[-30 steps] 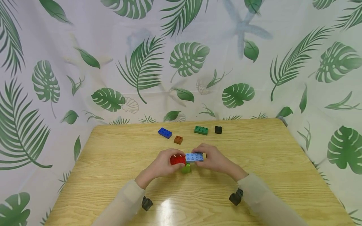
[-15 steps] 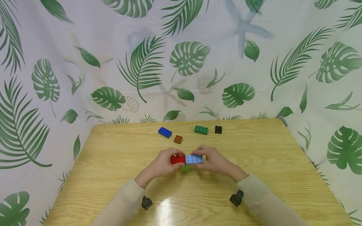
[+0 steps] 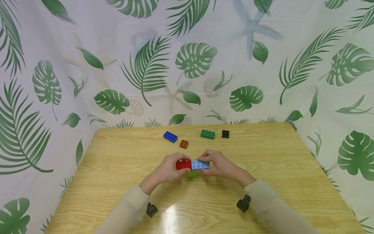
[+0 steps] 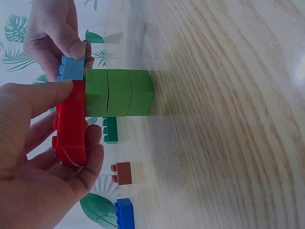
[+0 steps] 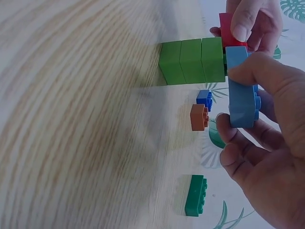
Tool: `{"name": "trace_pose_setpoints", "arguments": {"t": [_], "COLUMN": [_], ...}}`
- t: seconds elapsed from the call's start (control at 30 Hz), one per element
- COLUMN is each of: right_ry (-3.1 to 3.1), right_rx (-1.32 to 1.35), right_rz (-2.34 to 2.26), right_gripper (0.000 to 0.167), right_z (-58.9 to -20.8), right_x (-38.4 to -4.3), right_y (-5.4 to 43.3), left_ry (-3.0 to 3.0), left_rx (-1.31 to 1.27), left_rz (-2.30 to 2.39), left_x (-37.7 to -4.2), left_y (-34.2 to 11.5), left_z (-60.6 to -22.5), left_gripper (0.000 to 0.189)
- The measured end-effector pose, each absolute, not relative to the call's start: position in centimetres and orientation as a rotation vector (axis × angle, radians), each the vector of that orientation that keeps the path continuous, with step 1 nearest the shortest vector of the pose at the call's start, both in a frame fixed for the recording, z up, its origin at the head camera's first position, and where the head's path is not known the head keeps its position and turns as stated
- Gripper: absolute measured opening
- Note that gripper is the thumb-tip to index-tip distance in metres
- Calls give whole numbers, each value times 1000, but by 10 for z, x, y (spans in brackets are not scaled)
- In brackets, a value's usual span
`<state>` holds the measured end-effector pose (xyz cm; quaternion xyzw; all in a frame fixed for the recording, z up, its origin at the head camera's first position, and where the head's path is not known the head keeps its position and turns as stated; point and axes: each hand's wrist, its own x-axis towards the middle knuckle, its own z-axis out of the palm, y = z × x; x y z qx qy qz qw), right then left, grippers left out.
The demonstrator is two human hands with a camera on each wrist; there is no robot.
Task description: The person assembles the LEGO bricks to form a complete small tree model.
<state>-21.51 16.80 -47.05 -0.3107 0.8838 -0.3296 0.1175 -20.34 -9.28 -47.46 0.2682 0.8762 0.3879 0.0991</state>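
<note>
My left hand (image 3: 170, 167) grips a red building brick (image 4: 72, 126) between thumb and fingers. With its thumb and fingers, my right hand (image 3: 220, 165) pinches a light blue building brick (image 3: 200, 165). The two bricks lie end to end, studs upward, on top of a stack of light green bricks (image 4: 119, 93) that stands on the table. In the right wrist view, a narrow gap shows between the light blue brick (image 5: 240, 95) and the green stack (image 5: 193, 61). The head view hides most of the stack beneath the bricks.
On the wooden table (image 3: 131, 143), beyond the hands, lie a dark blue brick (image 3: 170, 136), a small brown brick (image 3: 184, 144), a dark green brick (image 3: 207, 134) and a small black brick (image 3: 225, 134). A leaf-printed curtain (image 3: 190, 61) hangs behind the table.
The light blue brick has come down slightly and now sits level beside the red brick. More of the green stack is covered in the head view. My left hand has barely moved.
</note>
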Motion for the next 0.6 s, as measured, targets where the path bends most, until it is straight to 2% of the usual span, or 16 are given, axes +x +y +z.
{"name": "trace_pose_setpoints", "arguments": {"t": [0.6], "right_ry": [2515], "right_rx": [-930], "right_rz": [-996], "right_gripper": [47], "right_z": [-477], "right_x": [-223], "right_y": [169], "left_ry": [2573], "left_rx": [787], "left_rz": [1159], "left_x": [-203], "left_y": [-93], "left_z": [-475], "left_gripper": [30]}}
